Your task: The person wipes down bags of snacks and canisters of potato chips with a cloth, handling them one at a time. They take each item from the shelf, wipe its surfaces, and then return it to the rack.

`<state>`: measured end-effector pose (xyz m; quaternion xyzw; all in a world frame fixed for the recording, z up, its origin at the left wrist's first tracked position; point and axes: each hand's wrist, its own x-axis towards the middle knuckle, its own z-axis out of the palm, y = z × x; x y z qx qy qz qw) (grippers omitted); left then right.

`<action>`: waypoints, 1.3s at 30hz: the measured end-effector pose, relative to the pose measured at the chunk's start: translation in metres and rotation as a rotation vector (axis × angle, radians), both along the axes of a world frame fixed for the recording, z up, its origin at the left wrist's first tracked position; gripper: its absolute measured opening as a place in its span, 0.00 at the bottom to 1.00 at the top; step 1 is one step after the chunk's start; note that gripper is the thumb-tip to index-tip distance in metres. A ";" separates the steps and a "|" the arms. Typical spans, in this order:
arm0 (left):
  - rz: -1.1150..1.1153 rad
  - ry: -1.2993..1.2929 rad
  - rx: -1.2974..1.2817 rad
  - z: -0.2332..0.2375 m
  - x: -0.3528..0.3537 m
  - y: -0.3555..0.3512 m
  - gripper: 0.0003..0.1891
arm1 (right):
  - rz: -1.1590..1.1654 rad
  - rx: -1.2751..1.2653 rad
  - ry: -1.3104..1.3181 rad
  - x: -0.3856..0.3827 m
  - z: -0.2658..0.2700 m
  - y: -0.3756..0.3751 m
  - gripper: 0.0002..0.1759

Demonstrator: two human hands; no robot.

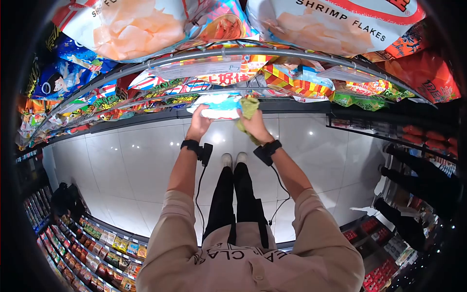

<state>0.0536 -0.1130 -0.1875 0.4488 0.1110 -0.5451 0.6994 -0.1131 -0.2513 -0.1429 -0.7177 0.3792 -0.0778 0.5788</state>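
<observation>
A shiny white and light-blue snack bag (220,106) is held in front of the lower shelf edge. My left hand (198,124) grips its left end, fingers closed on the packaging. At the other end, my right hand (255,126) is closed around a yellow-green cloth (250,107), which bunches over the fingers and hangs below them. The cloth and the right fingertips are right at the bag's right end. Both wrists wear black straps with small boxes and cables.
Shelves ahead carry large shrimp flakes bags (335,27) above rows of colourful snack packets (299,80) behind a curved grey rail (170,61). Stocked racks (104,241) stand behind on the left. People in dark clothes (423,177) are at the right; another dark figure (65,199) is at the left.
</observation>
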 end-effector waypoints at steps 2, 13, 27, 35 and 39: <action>0.084 0.086 -0.080 0.015 0.004 0.005 0.24 | -0.063 -0.112 -0.242 0.006 -0.008 0.020 0.14; 0.113 0.039 0.057 -0.010 0.003 -0.038 0.20 | -0.180 -0.314 -0.101 0.018 -0.007 -0.013 0.12; 0.071 -0.067 -0.066 -0.015 0.007 -0.042 0.26 | -0.443 0.797 -0.404 0.031 -0.031 -0.040 0.23; -0.752 -1.514 0.319 -0.004 0.028 -0.005 0.39 | 0.342 -0.290 -0.159 0.001 -0.053 -0.049 0.43; -0.679 -1.618 0.187 -0.039 0.045 -0.023 0.30 | 0.336 -0.451 0.127 0.002 -0.065 -0.058 0.46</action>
